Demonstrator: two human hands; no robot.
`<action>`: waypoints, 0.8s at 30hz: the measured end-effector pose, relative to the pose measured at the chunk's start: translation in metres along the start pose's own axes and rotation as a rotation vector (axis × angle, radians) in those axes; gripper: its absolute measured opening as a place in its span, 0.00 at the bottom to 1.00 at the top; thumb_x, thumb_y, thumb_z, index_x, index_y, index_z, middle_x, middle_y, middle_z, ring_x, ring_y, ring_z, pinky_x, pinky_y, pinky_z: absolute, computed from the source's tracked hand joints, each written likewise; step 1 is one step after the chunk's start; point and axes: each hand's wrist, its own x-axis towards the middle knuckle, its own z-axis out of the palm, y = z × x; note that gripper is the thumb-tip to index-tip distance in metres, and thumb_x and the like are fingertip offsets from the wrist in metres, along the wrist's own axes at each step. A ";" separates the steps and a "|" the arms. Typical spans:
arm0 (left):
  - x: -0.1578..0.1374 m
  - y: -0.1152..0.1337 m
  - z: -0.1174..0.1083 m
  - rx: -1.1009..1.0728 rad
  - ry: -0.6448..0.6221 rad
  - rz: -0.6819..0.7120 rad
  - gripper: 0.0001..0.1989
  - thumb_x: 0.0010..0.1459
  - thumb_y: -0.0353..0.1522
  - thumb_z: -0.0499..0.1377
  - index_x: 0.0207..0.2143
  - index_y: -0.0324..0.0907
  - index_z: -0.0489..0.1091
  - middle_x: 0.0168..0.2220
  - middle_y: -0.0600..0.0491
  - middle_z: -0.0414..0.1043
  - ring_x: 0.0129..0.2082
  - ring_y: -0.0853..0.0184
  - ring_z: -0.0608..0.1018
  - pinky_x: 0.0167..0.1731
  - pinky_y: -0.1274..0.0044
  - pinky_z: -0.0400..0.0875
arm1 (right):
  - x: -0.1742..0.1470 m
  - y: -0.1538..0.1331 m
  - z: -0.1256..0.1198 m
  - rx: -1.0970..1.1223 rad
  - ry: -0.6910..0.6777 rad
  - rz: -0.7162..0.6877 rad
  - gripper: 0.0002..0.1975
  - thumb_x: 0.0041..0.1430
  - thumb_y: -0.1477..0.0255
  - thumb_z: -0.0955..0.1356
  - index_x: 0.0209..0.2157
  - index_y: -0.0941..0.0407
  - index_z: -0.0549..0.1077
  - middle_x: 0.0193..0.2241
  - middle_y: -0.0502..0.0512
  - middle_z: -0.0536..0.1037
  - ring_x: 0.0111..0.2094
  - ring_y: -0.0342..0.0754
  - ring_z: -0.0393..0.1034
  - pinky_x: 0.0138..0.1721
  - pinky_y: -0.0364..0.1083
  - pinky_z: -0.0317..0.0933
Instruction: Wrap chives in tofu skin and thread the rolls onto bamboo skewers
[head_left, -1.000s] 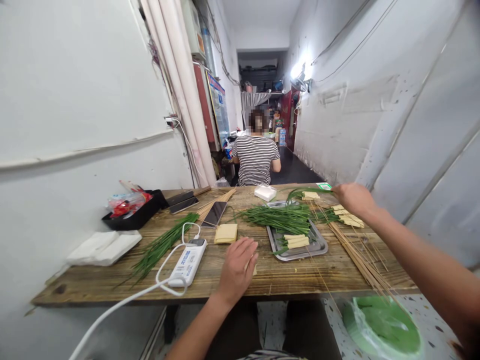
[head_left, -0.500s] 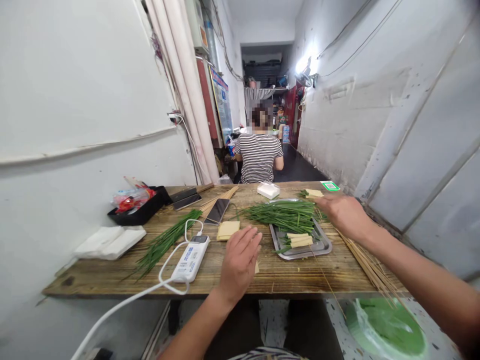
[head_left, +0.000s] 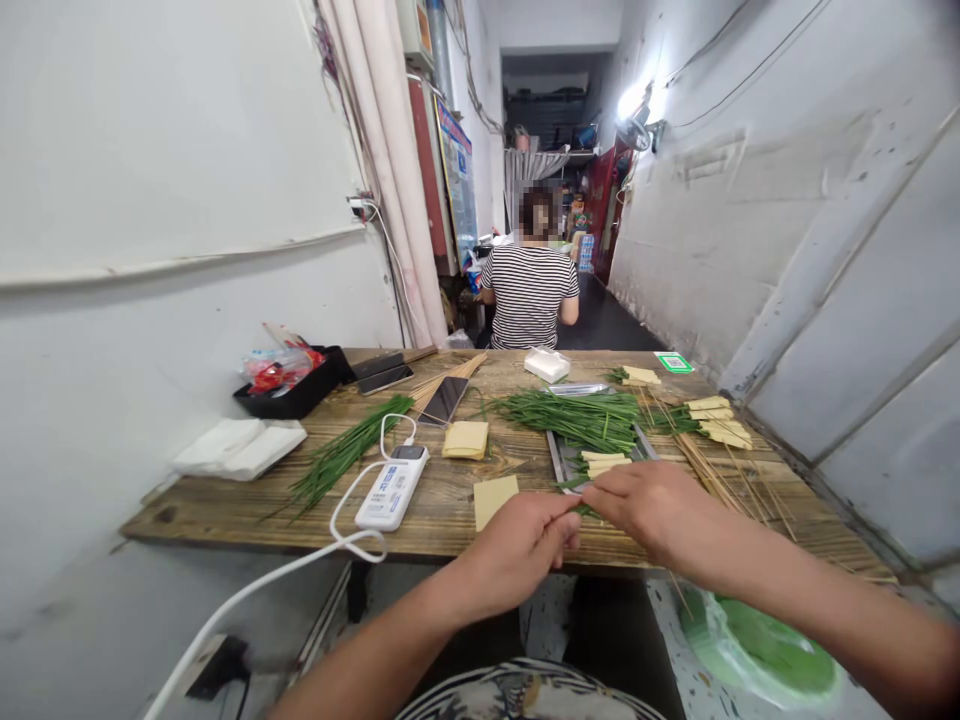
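Note:
My left hand [head_left: 529, 540] is closed, thumb and forefinger pressed together, just in front of the metal tray [head_left: 556, 462]. Meeting it fingertip to fingertip, my right hand [head_left: 652, 505] has its fingers bent down over the tray's front edge. A bit of green chives [head_left: 589, 512] shows beneath the joined fingertips; the rest of what they pinch is hidden. Across the tray lies a pile of long chives [head_left: 570, 415], with pale rolls [head_left: 604, 462] around green stalks in front. A square yellowish sheet [head_left: 495, 498] lies flat beside my left hand, a stack of such sheets [head_left: 465, 440] behind it.
More rolls [head_left: 720, 420] and loose wooden skewers [head_left: 709, 475] lie at the right. Leftward are a phone [head_left: 444, 400], a cabled white power bank [head_left: 394, 490], more chives [head_left: 349, 450], napkins [head_left: 240, 448] and a black box [head_left: 289, 395]. A person [head_left: 531, 295] sits beyond the table.
My right hand has come from the far right side of the table toward the tray's front. My left hand has moved right, uncovering the square sheet, and closed. The view has shifted slightly.

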 end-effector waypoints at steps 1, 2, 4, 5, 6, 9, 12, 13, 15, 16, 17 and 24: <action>-0.001 -0.004 0.002 -0.092 -0.019 -0.049 0.19 0.65 0.38 0.46 0.27 0.39 0.68 0.20 0.57 0.63 0.21 0.74 0.66 0.23 0.82 0.61 | -0.001 -0.001 0.003 0.036 0.013 0.021 0.09 0.61 0.77 0.61 0.33 0.57 0.73 0.25 0.53 0.75 0.25 0.44 0.68 0.26 0.43 0.59; -0.002 -0.008 0.004 -0.192 -0.028 -0.095 0.19 0.64 0.40 0.47 0.25 0.38 0.67 0.20 0.58 0.60 0.20 0.75 0.63 0.22 0.82 0.59 | -0.004 -0.001 0.005 0.078 0.042 0.049 0.09 0.62 0.75 0.61 0.36 0.56 0.73 0.28 0.54 0.76 0.28 0.45 0.69 0.28 0.43 0.62; -0.003 -0.015 0.010 -0.407 -0.022 -0.181 0.19 0.61 0.43 0.50 0.27 0.37 0.67 0.20 0.58 0.58 0.19 0.76 0.60 0.20 0.83 0.54 | -0.012 -0.003 0.011 0.176 0.157 0.120 0.13 0.62 0.73 0.61 0.47 0.55 0.71 0.39 0.58 0.78 0.38 0.48 0.72 0.37 0.46 0.67; -0.004 -0.019 0.012 -0.510 -0.008 -0.222 0.20 0.60 0.44 0.52 0.29 0.36 0.67 0.21 0.59 0.58 0.18 0.77 0.59 0.19 0.83 0.53 | -0.017 -0.005 0.014 0.222 0.234 0.172 0.17 0.63 0.73 0.61 0.53 0.53 0.67 0.45 0.58 0.76 0.45 0.49 0.71 0.43 0.48 0.67; -0.005 -0.021 0.015 -0.598 0.011 -0.258 0.20 0.58 0.45 0.53 0.32 0.35 0.68 0.21 0.59 0.58 0.18 0.78 0.58 0.18 0.83 0.52 | -0.022 -0.006 0.018 0.262 0.310 0.233 0.21 0.63 0.74 0.60 0.57 0.51 0.63 0.50 0.58 0.73 0.50 0.49 0.69 0.48 0.51 0.66; -0.007 -0.026 0.019 -0.749 0.038 -0.309 0.21 0.55 0.46 0.56 0.36 0.34 0.68 0.23 0.59 0.59 0.18 0.78 0.59 0.18 0.83 0.51 | -0.031 -0.013 0.036 0.362 0.463 0.401 0.26 0.62 0.78 0.58 0.61 0.49 0.57 0.54 0.55 0.70 0.55 0.47 0.65 0.55 0.52 0.62; -0.007 -0.026 0.020 -0.800 0.006 -0.315 0.21 0.55 0.46 0.57 0.36 0.34 0.68 0.23 0.58 0.60 0.18 0.78 0.60 0.19 0.82 0.52 | -0.029 -0.020 0.056 0.467 0.490 0.452 0.29 0.61 0.80 0.56 0.62 0.50 0.54 0.56 0.55 0.69 0.56 0.46 0.64 0.56 0.51 0.61; -0.007 -0.025 0.020 -0.811 -0.003 -0.320 0.21 0.55 0.46 0.57 0.36 0.34 0.68 0.23 0.58 0.60 0.18 0.78 0.60 0.19 0.82 0.52 | -0.026 -0.022 0.061 0.503 0.493 0.456 0.29 0.60 0.80 0.56 0.63 0.50 0.54 0.56 0.55 0.68 0.56 0.46 0.64 0.56 0.51 0.61; -0.007 -0.025 0.020 -0.826 -0.014 -0.329 0.21 0.54 0.46 0.58 0.35 0.34 0.68 0.24 0.58 0.60 0.18 0.78 0.60 0.19 0.82 0.53 | -0.021 -0.025 0.067 0.568 0.496 0.457 0.29 0.60 0.81 0.56 0.62 0.51 0.56 0.55 0.56 0.69 0.55 0.46 0.65 0.55 0.51 0.61; -0.007 -0.025 0.020 -0.829 -0.015 -0.330 0.21 0.54 0.46 0.58 0.34 0.34 0.68 0.23 0.58 0.60 0.18 0.78 0.61 0.19 0.82 0.53 | -0.019 -0.026 0.068 0.595 0.492 0.453 0.28 0.60 0.81 0.56 0.62 0.51 0.57 0.54 0.56 0.70 0.54 0.46 0.65 0.55 0.51 0.61; -0.007 -0.025 0.021 -0.829 -0.015 -0.327 0.21 0.54 0.47 0.58 0.33 0.35 0.67 0.23 0.57 0.60 0.18 0.78 0.61 0.19 0.82 0.54 | -0.017 -0.027 0.069 0.617 0.484 0.448 0.28 0.60 0.81 0.56 0.61 0.51 0.58 0.54 0.56 0.71 0.54 0.45 0.66 0.55 0.50 0.62; -0.007 -0.028 0.019 -0.800 -0.019 -0.334 0.22 0.54 0.48 0.58 0.31 0.35 0.66 0.22 0.58 0.59 0.18 0.78 0.60 0.20 0.82 0.53 | -0.018 -0.029 0.073 0.647 0.466 0.444 0.25 0.61 0.80 0.56 0.59 0.52 0.61 0.51 0.56 0.73 0.51 0.45 0.69 0.52 0.48 0.64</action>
